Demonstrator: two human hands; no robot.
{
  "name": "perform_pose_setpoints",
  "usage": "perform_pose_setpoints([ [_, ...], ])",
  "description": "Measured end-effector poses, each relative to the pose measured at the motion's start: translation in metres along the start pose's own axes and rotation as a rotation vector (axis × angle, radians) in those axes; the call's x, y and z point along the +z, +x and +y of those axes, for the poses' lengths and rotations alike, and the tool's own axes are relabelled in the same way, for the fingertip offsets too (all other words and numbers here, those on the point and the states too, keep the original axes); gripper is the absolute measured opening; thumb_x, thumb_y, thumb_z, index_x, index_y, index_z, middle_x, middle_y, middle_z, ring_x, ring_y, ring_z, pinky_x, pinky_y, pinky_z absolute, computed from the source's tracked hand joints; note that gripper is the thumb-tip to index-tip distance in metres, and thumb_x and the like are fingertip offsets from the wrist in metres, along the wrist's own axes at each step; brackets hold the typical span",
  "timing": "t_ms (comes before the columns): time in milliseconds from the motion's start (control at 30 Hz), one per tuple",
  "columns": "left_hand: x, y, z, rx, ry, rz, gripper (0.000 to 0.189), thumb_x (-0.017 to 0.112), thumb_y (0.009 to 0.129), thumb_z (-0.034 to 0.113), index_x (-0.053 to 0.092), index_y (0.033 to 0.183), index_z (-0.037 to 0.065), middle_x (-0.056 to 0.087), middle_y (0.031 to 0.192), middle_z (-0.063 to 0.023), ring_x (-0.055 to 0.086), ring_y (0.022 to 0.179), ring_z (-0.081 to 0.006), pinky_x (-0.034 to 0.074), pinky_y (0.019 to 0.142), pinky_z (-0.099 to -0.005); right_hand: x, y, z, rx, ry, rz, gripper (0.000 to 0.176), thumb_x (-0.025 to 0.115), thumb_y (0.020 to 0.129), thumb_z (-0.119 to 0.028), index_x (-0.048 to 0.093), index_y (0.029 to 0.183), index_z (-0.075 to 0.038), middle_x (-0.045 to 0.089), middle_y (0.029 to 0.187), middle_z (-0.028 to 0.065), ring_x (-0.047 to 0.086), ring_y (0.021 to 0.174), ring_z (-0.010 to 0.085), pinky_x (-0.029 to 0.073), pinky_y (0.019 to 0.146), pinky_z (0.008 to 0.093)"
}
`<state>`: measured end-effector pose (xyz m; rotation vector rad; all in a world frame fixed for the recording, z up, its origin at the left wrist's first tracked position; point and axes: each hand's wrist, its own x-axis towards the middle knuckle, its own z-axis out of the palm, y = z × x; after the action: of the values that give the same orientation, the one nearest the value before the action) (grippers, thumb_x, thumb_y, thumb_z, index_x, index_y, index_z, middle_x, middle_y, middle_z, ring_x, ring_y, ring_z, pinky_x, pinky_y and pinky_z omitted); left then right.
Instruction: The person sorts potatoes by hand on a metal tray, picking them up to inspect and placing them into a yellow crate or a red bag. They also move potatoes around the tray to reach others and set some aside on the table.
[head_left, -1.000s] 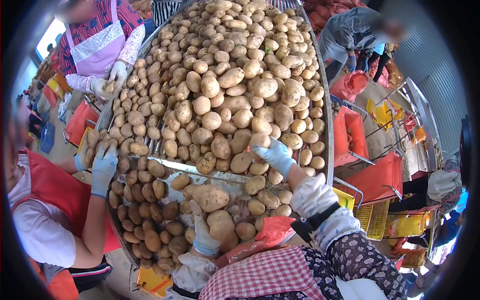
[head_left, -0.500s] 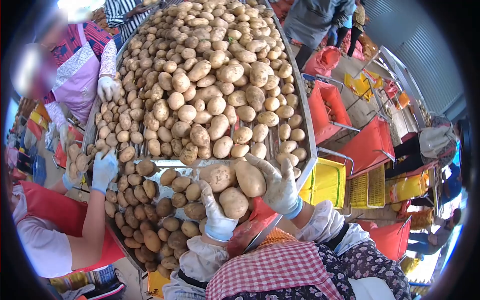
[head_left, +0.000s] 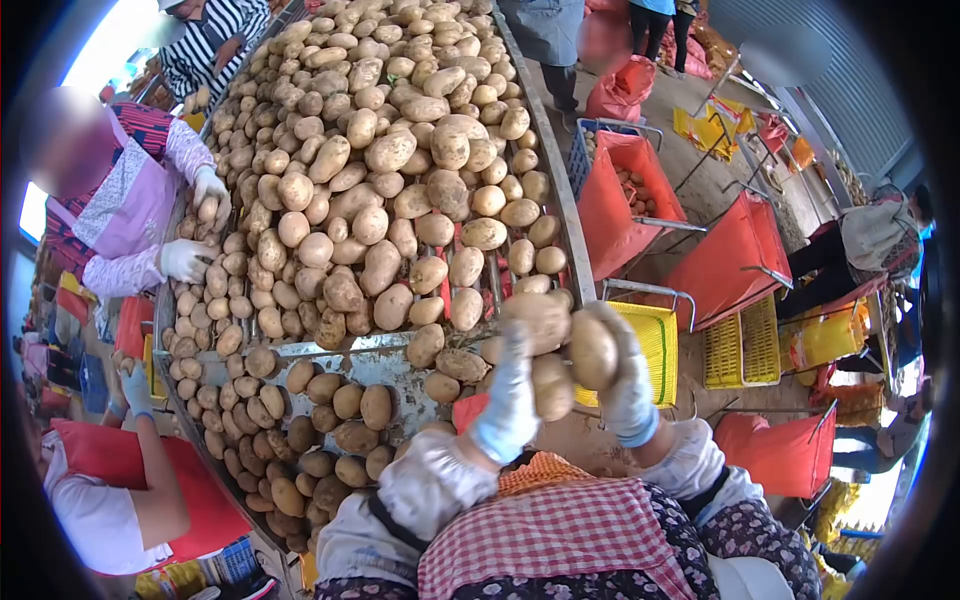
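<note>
My left hand (head_left: pixel 508 402), in a white and blue glove, is closed on two potatoes: a large potato (head_left: pixel 538 320) on top and a smaller potato (head_left: pixel 552 388) below it. Close beside it, my gloved right hand (head_left: pixel 630 388) is wrapped round the outer side of an oval potato (head_left: pixel 593 352). The three potatoes are bunched together between my palms, above the near right corner of the sorting table. Part of the left fingers is hidden and slightly blurred. A broad heap of potatoes (head_left: pixel 370 190) covers the slatted table beyond my hands.
More potatoes (head_left: pixel 290 440) lie on the lower metal tray (head_left: pixel 405 375) at left. Along the right, the metal table edge (head_left: pixel 550 150) borders a yellow basket (head_left: pixel 640 350) and red bags on frames (head_left: pixel 630 200). Co-workers' gloved hands (head_left: pixel 187 260) work at the left edge.
Both my hands have moved right with the potatoes, off the tray toward the table's right corner. At left, a co-worker's blue-gloved hand has drawn back from the table.
</note>
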<state>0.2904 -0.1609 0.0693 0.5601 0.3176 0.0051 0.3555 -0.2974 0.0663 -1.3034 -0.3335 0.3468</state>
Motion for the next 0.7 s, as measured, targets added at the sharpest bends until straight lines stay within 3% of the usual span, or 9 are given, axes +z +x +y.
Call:
perform_pose_setpoints([
  [100, 0.039, 0.039, -0.020, -0.058, 0.335, -0.121, 0.077, 0.054, 0.090, 0.061, 0.042, 0.136, 0.000, 0.051, 0.131, -0.0146, 0.053, 0.118, -0.0244, 0.046, 0.100, -0.0357, -0.067, 0.002, -0.011, -0.085, -0.245, 0.177, 0.053, 0.033, 0.103, -0.040, 0.048, 0.135, 0.001, 0.051, 0.134, 0.0134, 0.050, 0.121, 0.0228, 0.040, 0.103, 0.0375],
  [133, 0.040, 0.052, -0.034, 0.091, 0.708, -0.089, 0.074, 0.054, 0.092, 0.054, 0.039, 0.139, -0.002, 0.048, 0.134, -0.0172, 0.049, 0.124, -0.0265, 0.041, 0.104, -0.0362, -0.102, -0.003, -0.003, -0.116, -0.504, 0.136, 0.047, 0.038, 0.102, -0.032, 0.048, 0.134, 0.000, 0.049, 0.135, 0.0125, 0.049, 0.122, 0.0212, 0.038, 0.105, 0.0357],
  [167, 0.036, 0.059, -0.047, 0.238, 1.078, -0.050, 0.072, 0.055, 0.094, 0.047, 0.035, 0.141, -0.004, 0.045, 0.138, -0.0198, 0.045, 0.129, -0.0285, 0.036, 0.108, -0.0366, -0.137, -0.001, 0.001, 0.094, -0.255, 0.113, 0.045, 0.049, 0.098, -0.026, 0.049, 0.134, 0.001, 0.048, 0.137, 0.0158, 0.050, 0.123, 0.0245, 0.036, 0.107, 0.0355],
  [233, 0.028, 0.056, -0.048, 0.473, 1.246, -0.141, 0.065, 0.057, 0.095, 0.024, 0.027, 0.146, -0.005, 0.034, 0.148, -0.0241, 0.030, 0.140, -0.0353, 0.025, 0.115, -0.0388, -0.193, -0.001, 0.032, -0.128, -0.991, 0.306, 0.046, 0.055, 0.093, -0.020, 0.049, 0.133, 0.002, 0.050, 0.135, 0.0194, 0.050, 0.123, 0.0296, 0.037, 0.106, 0.0373],
  [300, 0.004, 0.054, -0.022, 0.873, 1.386, -0.165, 0.063, 0.056, 0.095, 0.018, 0.027, 0.147, -0.002, 0.035, 0.147, -0.0240, 0.032, 0.138, -0.0361, 0.026, 0.114, -0.0397, -0.181, 0.010, 0.014, -0.182, -1.008, 0.311, 0.044, 0.055, 0.091, -0.016, 0.052, 0.130, 0.002, 0.051, 0.135, 0.0197, 0.050, 0.123, 0.0320, 0.038, 0.106, 0.0389],
  [433, -0.067, 0.034, 0.057, 0.793, 1.626, 0.672, 0.066, 0.060, 0.091, 0.023, 0.030, 0.146, 0.000, 0.037, 0.145, -0.0243, 0.036, 0.134, -0.0368, 0.027, 0.112, -0.0474, -0.101, 0.067, 0.001, -0.276, -0.900, -0.031, 0.040, 0.060, 0.086, -0.009, 0.058, 0.125, -0.003, 0.059, 0.125, 0.0179, 0.055, 0.117, 0.0324, 0.044, 0.099, 0.0382],
  [500, -0.098, 0.005, 0.068, 0.716, 2.059, 1.022, 0.067, 0.059, 0.090, 0.030, 0.033, 0.144, 0.000, 0.040, 0.142, -0.0247, 0.039, 0.131, -0.0380, 0.026, 0.111, -0.0532, -0.052, 0.099, 0.016, -0.293, -0.827, -0.231, 0.041, 0.064, 0.083, -0.010, 0.059, 0.123, -0.006, 0.059, 0.127, 0.0164, 0.055, 0.117, 0.0345, 0.047, 0.095, 0.0389],
  [633, -0.145, -0.061, 0.040, 0.330, 2.247, 0.587, 0.041, 0.058, 0.088, 0.027, 0.058, 0.120, 0.001, 0.052, 0.133, -0.0208, 0.045, 0.125, -0.0369, 0.030, 0.108, -0.0514, 0.042, 0.163, 0.036, -0.531, -1.230, -0.532, 0.051, 0.063, 0.083, -0.020, 0.052, 0.132, -0.012, 0.049, 0.139, 0.0123, 0.049, 0.124, 0.0329, 0.044, 0.098, 0.0450],
  [700, -0.119, -0.078, 0.058, 0.133, 2.090, 0.569, 0.037, 0.057, 0.087, 0.025, 0.060, 0.116, 0.002, 0.055, 0.129, -0.0194, 0.048, 0.122, -0.0366, 0.031, 0.108, -0.0505, 0.069, 0.196, 0.056, -0.476, -1.571, -0.675, 0.056, 0.061, 0.083, -0.021, 0.047, 0.137, -0.017, 0.043, 0.144, 0.0118, 0.046, 0.127, 0.0317, 0.042, 0.100, 0.0457],
])
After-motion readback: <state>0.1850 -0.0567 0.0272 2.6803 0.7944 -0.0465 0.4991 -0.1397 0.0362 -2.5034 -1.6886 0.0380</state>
